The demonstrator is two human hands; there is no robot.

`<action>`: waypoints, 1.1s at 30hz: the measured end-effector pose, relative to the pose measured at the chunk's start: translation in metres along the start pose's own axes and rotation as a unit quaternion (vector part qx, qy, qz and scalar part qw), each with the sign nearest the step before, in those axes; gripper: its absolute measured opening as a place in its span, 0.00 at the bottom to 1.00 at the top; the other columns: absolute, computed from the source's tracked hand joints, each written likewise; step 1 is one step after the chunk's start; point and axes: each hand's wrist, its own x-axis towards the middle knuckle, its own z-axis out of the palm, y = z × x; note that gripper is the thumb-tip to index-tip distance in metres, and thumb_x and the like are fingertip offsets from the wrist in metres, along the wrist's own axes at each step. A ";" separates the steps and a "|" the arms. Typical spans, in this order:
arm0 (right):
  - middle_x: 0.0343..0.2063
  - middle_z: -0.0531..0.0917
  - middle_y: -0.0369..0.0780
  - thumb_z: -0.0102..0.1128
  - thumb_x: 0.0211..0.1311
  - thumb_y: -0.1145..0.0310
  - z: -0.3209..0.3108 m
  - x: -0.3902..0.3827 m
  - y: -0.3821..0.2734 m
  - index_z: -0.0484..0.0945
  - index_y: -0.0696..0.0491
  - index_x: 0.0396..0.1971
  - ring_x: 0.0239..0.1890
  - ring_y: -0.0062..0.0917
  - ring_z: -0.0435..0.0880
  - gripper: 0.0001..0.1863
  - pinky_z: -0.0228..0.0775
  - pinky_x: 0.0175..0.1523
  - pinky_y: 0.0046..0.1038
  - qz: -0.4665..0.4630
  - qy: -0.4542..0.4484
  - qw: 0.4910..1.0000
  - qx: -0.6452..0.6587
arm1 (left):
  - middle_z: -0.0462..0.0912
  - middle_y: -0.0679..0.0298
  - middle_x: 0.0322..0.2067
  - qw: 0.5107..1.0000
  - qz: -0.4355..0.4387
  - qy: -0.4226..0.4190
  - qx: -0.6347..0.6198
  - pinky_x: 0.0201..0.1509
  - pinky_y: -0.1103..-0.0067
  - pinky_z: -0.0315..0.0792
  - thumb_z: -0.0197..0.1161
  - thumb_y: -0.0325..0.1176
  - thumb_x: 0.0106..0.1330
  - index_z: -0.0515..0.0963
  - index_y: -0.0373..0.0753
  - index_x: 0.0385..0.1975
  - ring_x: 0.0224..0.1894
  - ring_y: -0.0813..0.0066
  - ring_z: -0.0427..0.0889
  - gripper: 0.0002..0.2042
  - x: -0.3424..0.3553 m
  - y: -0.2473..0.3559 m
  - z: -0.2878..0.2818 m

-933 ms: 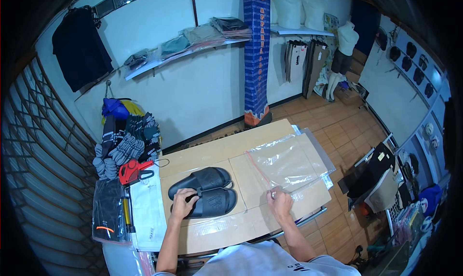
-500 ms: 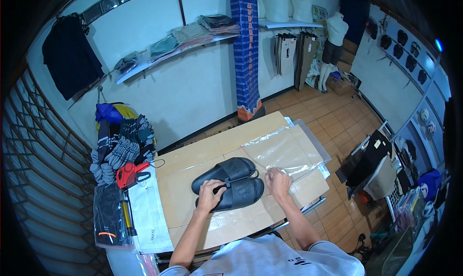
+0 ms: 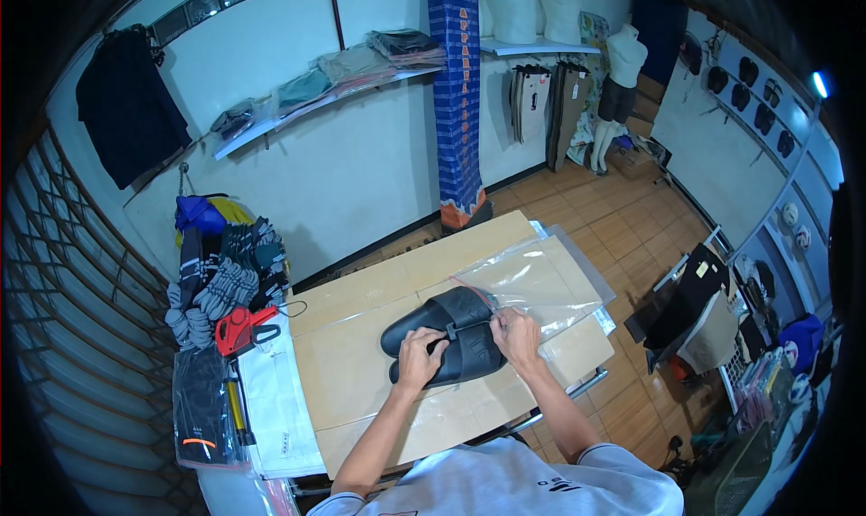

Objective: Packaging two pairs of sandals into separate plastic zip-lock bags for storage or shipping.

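Two hands at a pair of black sandals [image 3: 467, 361], midway along the cardboard-topped counter [image 3: 347, 376]
The left hand [image 3: 419, 358] has its grip curled over the sandals where they meet, probably holding the pair together; the right hand [image 3: 516, 337] has its grip closed to a tight pinch, seemingly on the edge of the clear bag [image 3: 546, 286], perhaps to lift its mouth; the bag lies over the counter's right part; a red hand tool [image 3: 236, 331] sits off the counter's left end, leaving working room.

Red handheld tool [image 3: 234, 334] beside piled grey socks [image 3: 225, 286], dark hanging garment [image 3: 129, 105]; blue pillar [image 3: 454, 92], mannequin [image 3: 623, 69]
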 end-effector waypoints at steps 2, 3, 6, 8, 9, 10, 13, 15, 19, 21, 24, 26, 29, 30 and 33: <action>0.24 0.82 0.47 0.64 0.51 0.71 0.001 0.000 -0.001 0.82 0.57 0.27 0.27 0.46 0.82 0.06 0.73 0.33 0.41 0.002 -0.002 1.000 0.010 | 0.86 0.57 0.37 1.000 -0.001 0.002 -0.001 0.49 0.71 0.73 0.71 0.27 0.54 0.86 0.35 0.35 0.40 0.58 0.81 0.09 0.002 0.002 0.003; 0.24 0.82 0.47 0.64 0.52 0.71 0.001 0.001 -0.001 0.82 0.57 0.27 0.27 0.46 0.82 0.06 0.73 0.33 0.40 -0.001 0.002 1.000 0.007 | 0.86 0.58 0.37 1.000 -0.001 0.003 -0.001 0.49 0.71 0.73 0.71 0.27 0.54 0.86 0.35 0.35 0.40 0.58 0.81 0.08 0.003 0.002 0.004; 0.25 0.82 0.47 0.64 0.52 0.71 0.002 0.002 0.001 0.81 0.58 0.28 0.27 0.45 0.82 0.06 0.73 0.33 0.40 0.008 0.002 1.000 0.001 | 0.85 0.59 0.35 1.000 0.013 0.022 -0.003 0.46 0.69 0.73 0.70 0.27 0.55 0.86 0.36 0.33 0.37 0.56 0.80 0.07 0.005 0.003 0.010; 0.25 0.82 0.47 0.64 0.53 0.71 0.003 0.003 0.004 0.80 0.58 0.28 0.28 0.44 0.82 0.06 0.73 0.34 0.40 0.021 -0.001 1.000 -0.001 | 0.85 0.59 0.35 1.000 0.017 0.022 -0.002 0.46 0.69 0.73 0.70 0.28 0.55 0.86 0.36 0.33 0.37 0.56 0.80 0.07 0.008 0.001 0.012; 0.25 0.82 0.47 0.64 0.53 0.71 0.004 0.004 0.006 0.80 0.58 0.28 0.28 0.44 0.82 0.06 0.73 0.34 0.41 0.023 0.003 1.000 -0.003 | 0.85 0.60 0.35 1.000 0.020 0.023 0.000 0.46 0.69 0.73 0.70 0.28 0.55 0.86 0.36 0.33 0.37 0.56 0.80 0.07 0.009 0.001 0.013; 0.25 0.82 0.46 0.64 0.53 0.71 0.004 0.004 0.007 0.80 0.58 0.28 0.28 0.44 0.82 0.06 0.73 0.34 0.41 0.024 0.008 1.000 -0.004 | 0.85 0.60 0.35 1.000 0.021 0.023 -0.001 0.46 0.69 0.73 0.70 0.28 0.55 0.86 0.36 0.33 0.37 0.56 0.80 0.07 0.010 0.001 0.014; 0.27 0.82 0.46 0.63 0.53 0.71 0.002 0.004 0.005 0.79 0.57 0.28 0.28 0.44 0.82 0.06 0.73 0.34 0.41 0.016 -0.002 1.000 0.002 | 0.85 0.60 0.35 0.999 0.022 0.025 -0.001 0.46 0.69 0.74 0.71 0.28 0.55 0.86 0.36 0.33 0.37 0.57 0.80 0.07 0.011 0.001 0.016; 0.28 0.82 0.45 0.63 0.53 0.72 0.003 0.006 0.007 0.78 0.57 0.29 0.29 0.44 0.83 0.05 0.73 0.34 0.42 0.011 -0.009 1.000 -0.015 | 0.85 0.61 0.35 0.999 0.024 0.026 -0.005 0.45 0.69 0.74 0.71 0.29 0.55 0.86 0.37 0.33 0.37 0.57 0.80 0.07 0.012 0.002 0.017; 0.29 0.83 0.45 0.62 0.52 0.73 0.008 0.018 0.012 0.77 0.56 0.30 0.31 0.46 0.83 0.06 0.74 0.35 0.44 -0.016 -0.008 0.998 -0.058 | 0.85 0.61 0.35 0.999 0.025 0.023 -0.001 0.46 0.69 0.74 0.71 0.29 0.55 0.86 0.37 0.33 0.37 0.57 0.80 0.07 0.012 0.002 0.016; 0.29 0.82 0.46 0.62 0.52 0.73 0.011 0.026 0.017 0.77 0.56 0.31 0.31 0.46 0.83 0.06 0.74 0.36 0.45 -0.022 -0.019 0.998 -0.058 | 0.85 0.61 0.35 0.999 0.023 0.028 0.004 0.45 0.69 0.74 0.71 0.30 0.55 0.86 0.37 0.33 0.37 0.57 0.80 0.07 0.011 0.001 0.015; 0.30 0.82 0.47 0.61 0.51 0.74 0.016 0.038 0.018 0.78 0.56 0.32 0.32 0.48 0.83 0.07 0.75 0.36 0.46 -0.035 -0.039 0.995 -0.082 | 0.85 0.62 0.36 0.999 0.020 0.026 0.000 0.46 0.69 0.73 0.71 0.30 0.55 0.86 0.38 0.34 0.38 0.58 0.80 0.08 0.011 0.000 0.016; 0.30 0.82 0.48 0.60 0.51 0.74 0.022 0.044 0.020 0.79 0.56 0.32 0.32 0.48 0.83 0.07 0.75 0.37 0.46 -0.043 -0.048 0.992 -0.106 | 0.85 0.62 0.36 1.000 0.015 0.026 0.002 0.46 0.69 0.73 0.71 0.31 0.55 0.86 0.38 0.34 0.38 0.59 0.80 0.08 0.010 0.001 0.017; 0.32 0.82 0.48 0.59 0.52 0.73 0.029 0.052 0.024 0.80 0.56 0.32 0.32 0.49 0.83 0.07 0.76 0.37 0.47 -0.062 -0.064 0.986 -0.139 | 0.85 0.63 0.36 1.000 0.009 0.023 0.006 0.47 0.69 0.72 0.71 0.31 0.56 0.86 0.39 0.34 0.39 0.60 0.80 0.08 0.009 0.000 0.018; 0.31 0.82 0.48 0.60 0.52 0.73 0.030 0.053 0.023 0.81 0.56 0.31 0.32 0.49 0.83 0.06 0.76 0.37 0.47 -0.063 -0.057 0.986 -0.142 | 0.85 0.64 0.36 1.000 0.009 0.020 0.008 0.47 0.69 0.72 0.71 0.32 0.56 0.86 0.39 0.35 0.40 0.60 0.80 0.08 0.009 -0.001 0.018; 0.31 0.82 0.48 0.60 0.54 0.72 0.034 0.058 0.027 0.81 0.56 0.31 0.32 0.49 0.83 0.06 0.76 0.37 0.47 -0.066 -0.053 0.986 -0.145 | 0.85 0.64 0.36 1.000 0.010 0.024 0.005 0.47 0.69 0.72 0.71 0.33 0.56 0.86 0.40 0.35 0.40 0.60 0.80 0.08 0.008 -0.002 0.018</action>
